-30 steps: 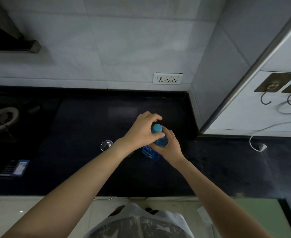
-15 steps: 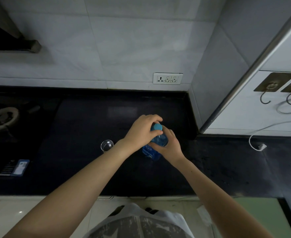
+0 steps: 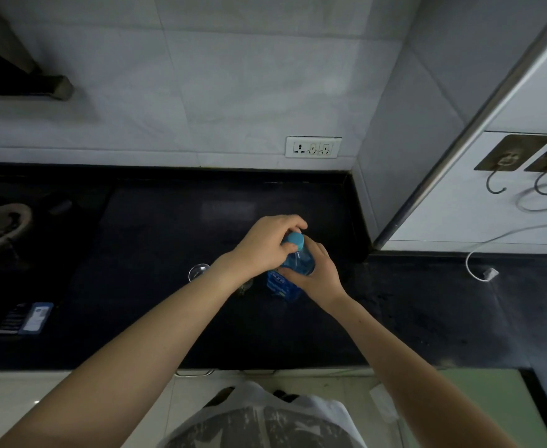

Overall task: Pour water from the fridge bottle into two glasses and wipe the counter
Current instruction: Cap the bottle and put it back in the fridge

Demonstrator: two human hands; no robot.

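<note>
Standing blue-capped bottle (image 3: pixel 298 265) (seemingly upright)

Wall socket (image 3: pixel 313 147), gas burner (image 3: pixel 2 223)

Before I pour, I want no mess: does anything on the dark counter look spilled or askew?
Nothing stands out. The blue plastic bottle stands upright, cap on, held by both hands: left hand at the cap, right hand round the body. The clear glass stands upright, no visible spill.

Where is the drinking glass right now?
The glass stands on the dark counter near the middle of the head view, just behind the left forearm and to the left of the blue bottle.
</note>
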